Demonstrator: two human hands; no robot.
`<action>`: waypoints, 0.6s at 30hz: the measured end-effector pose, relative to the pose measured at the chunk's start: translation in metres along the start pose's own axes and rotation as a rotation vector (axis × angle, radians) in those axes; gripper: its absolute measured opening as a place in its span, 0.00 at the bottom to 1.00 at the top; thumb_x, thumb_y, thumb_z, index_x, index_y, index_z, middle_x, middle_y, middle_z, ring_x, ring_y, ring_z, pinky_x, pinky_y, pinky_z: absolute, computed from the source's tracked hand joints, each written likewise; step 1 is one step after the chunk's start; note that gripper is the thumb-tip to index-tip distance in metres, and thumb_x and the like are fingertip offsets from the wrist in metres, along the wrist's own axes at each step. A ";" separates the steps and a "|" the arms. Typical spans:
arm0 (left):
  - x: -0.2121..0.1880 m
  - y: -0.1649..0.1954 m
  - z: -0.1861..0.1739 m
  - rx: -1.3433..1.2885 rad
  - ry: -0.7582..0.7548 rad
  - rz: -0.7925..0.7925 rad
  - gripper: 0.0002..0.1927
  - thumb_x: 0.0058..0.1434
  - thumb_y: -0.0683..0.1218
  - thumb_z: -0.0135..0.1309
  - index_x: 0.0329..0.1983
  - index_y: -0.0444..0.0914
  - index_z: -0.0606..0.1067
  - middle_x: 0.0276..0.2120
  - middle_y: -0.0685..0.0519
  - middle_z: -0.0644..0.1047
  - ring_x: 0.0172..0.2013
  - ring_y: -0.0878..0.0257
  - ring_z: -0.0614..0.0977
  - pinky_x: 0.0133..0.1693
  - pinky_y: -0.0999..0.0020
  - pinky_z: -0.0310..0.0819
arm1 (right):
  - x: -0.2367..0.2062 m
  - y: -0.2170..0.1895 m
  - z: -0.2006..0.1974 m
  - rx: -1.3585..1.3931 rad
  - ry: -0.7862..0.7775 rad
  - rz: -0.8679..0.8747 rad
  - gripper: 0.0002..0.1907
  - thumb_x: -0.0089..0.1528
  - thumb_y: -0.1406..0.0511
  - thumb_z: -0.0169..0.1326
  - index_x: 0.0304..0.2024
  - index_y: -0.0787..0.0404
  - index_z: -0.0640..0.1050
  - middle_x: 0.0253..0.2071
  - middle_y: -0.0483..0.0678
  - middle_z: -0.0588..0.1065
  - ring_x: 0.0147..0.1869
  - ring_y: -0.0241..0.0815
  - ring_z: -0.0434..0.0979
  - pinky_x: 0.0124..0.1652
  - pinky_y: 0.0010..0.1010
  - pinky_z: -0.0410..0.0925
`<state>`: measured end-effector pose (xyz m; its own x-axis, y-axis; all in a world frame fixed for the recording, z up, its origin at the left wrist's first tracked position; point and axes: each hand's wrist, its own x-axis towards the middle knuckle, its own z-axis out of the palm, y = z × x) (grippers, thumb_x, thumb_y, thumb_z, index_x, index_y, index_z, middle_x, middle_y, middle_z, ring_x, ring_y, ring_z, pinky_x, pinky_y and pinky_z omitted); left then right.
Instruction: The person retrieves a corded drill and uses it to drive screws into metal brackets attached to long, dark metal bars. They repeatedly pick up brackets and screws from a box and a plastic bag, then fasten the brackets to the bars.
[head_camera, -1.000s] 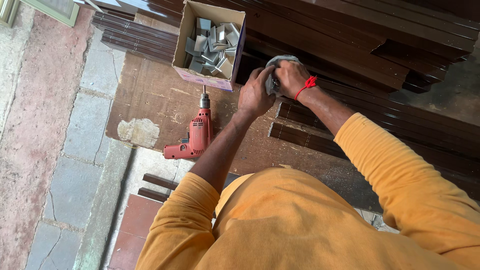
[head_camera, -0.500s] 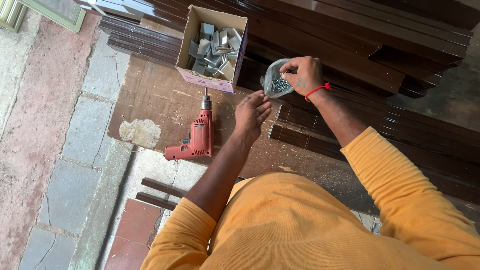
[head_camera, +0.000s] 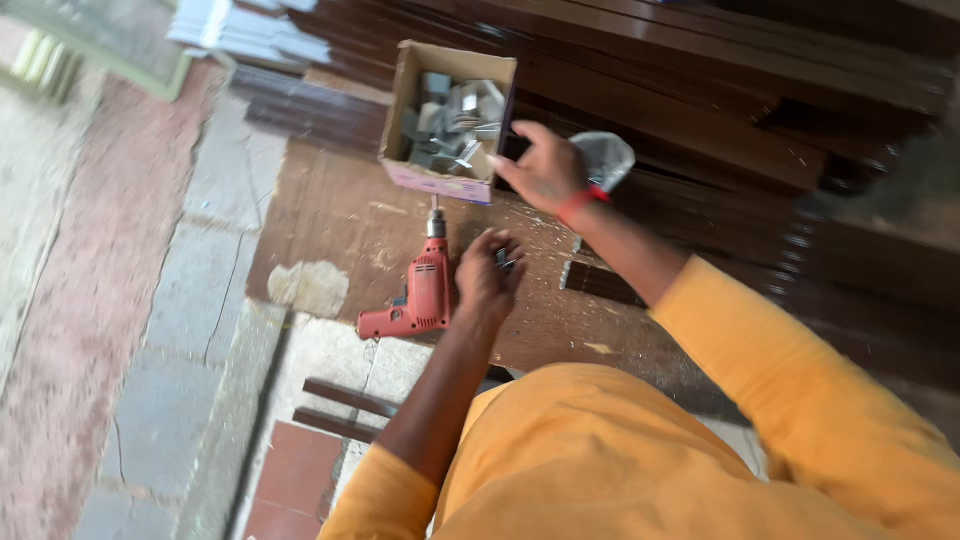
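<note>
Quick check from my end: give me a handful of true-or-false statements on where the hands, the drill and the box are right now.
1. The red drill lies on the brown board, beside the left hand. True.
2. The cardboard box is empty. False: it holds grey metal pieces.
3. The right hand grips the drill. False: it is up by the box, open, next to a clear plastic bag.
4. The left hand is closed around small dark pieces. True.
5. The person wears a blue top. False: it is orange.
</note>
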<state>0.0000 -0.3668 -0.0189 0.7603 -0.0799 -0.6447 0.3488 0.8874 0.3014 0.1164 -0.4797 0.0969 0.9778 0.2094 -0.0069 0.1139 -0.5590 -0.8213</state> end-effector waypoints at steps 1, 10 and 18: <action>-0.004 0.004 -0.012 -0.036 -0.125 -0.024 0.12 0.70 0.50 0.49 0.33 0.40 0.72 0.26 0.55 0.70 0.27 0.64 0.72 0.27 0.73 0.68 | 0.014 -0.005 0.016 0.058 0.117 -0.024 0.44 0.52 0.46 0.67 0.58 0.70 0.71 0.43 0.58 0.80 0.30 0.50 0.82 0.39 0.40 0.75; -0.056 0.046 -0.061 0.038 -0.145 -0.134 0.06 0.70 0.46 0.50 0.39 0.41 0.67 0.32 0.56 0.69 0.33 0.63 0.71 0.36 0.70 0.70 | 0.014 0.013 0.007 -0.010 0.147 0.121 0.13 0.53 0.64 0.56 0.37 0.67 0.74 0.34 0.63 0.79 0.36 0.59 0.82 0.38 0.47 0.75; -0.071 0.056 -0.047 0.284 0.061 -0.163 0.09 0.69 0.48 0.48 0.43 0.38 0.73 0.33 0.54 0.75 0.33 0.63 0.77 0.36 0.68 0.74 | -0.149 0.048 -0.138 0.465 0.225 0.274 0.27 0.54 0.74 0.53 0.58 0.65 0.75 0.36 0.47 0.78 0.30 0.33 0.77 0.23 0.25 0.69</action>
<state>-0.0607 -0.2901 0.0104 0.6509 -0.1751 -0.7386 0.6083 0.7025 0.3695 0.0003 -0.6489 0.1375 0.9798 -0.0975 -0.1747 -0.1878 -0.1473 -0.9711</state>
